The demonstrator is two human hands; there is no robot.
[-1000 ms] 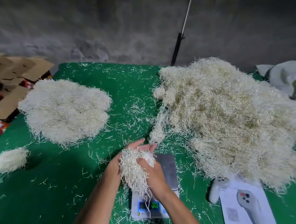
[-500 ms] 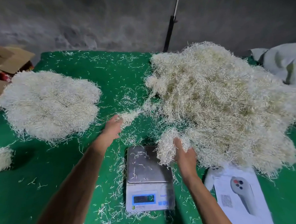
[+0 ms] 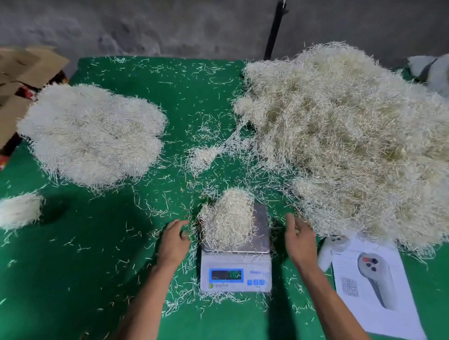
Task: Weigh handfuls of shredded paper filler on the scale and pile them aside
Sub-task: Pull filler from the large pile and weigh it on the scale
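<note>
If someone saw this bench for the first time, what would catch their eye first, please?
Probably the huge cream heap of shredded paper filler covering the right side of the green table. Next, the flatter white weighed pile at far left. Between them, a small handful sits on the white digital scale, both hands beside it.

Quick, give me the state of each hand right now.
Left hand: open, holding nothing, beside the scale.
Right hand: open, holding nothing.

The scale (image 3: 235,268) has a lit display with blurred green digits; the sheet (image 3: 375,292) to its right bears a QR code.
</note>
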